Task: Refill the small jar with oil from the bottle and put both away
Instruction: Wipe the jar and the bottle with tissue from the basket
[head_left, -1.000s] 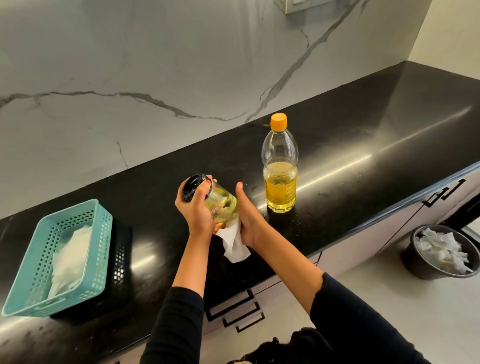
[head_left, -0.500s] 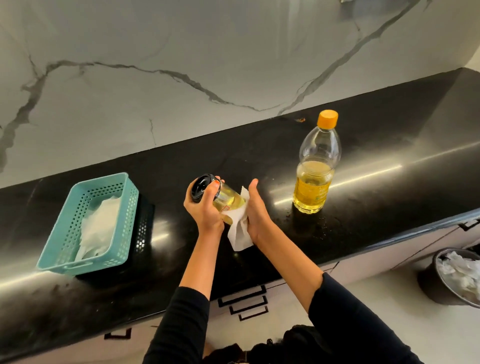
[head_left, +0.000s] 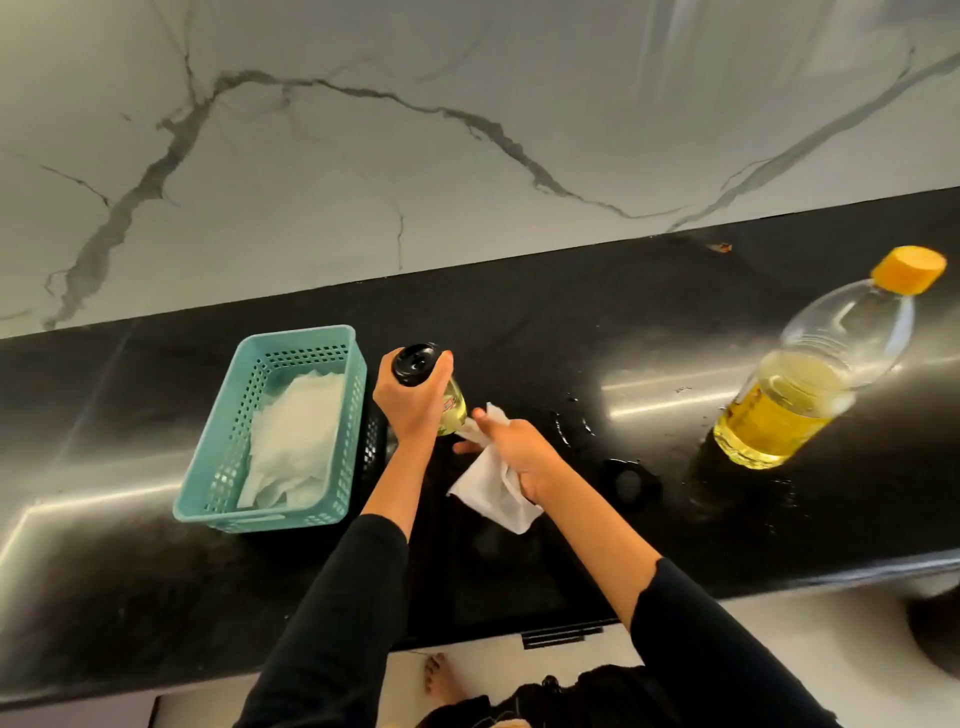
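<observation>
My left hand (head_left: 413, 402) grips the small glass jar (head_left: 453, 410) of yellow oil near its black lid (head_left: 414, 364), holding it above the black counter (head_left: 571, 322). My right hand (head_left: 511, 449) holds a white tissue (head_left: 491, 491) pressed against the jar's lower side. The plastic oil bottle (head_left: 810, 379), about half full with its orange cap (head_left: 908, 270) on, stands on the counter at the far right, apart from both hands.
A teal perforated basket (head_left: 218, 467) lined with white paper sits just left of my left hand. Oily ring marks (head_left: 626, 480) show on the counter between the hands and the bottle. A marble wall (head_left: 467, 130) backs the counter. A dark bin edge (head_left: 935, 629) shows lower right.
The view has swung left, so the bottle now sits far right and the basket is near the hands. The jar has turned more upright and the tissue hand has slid to its bottom.
</observation>
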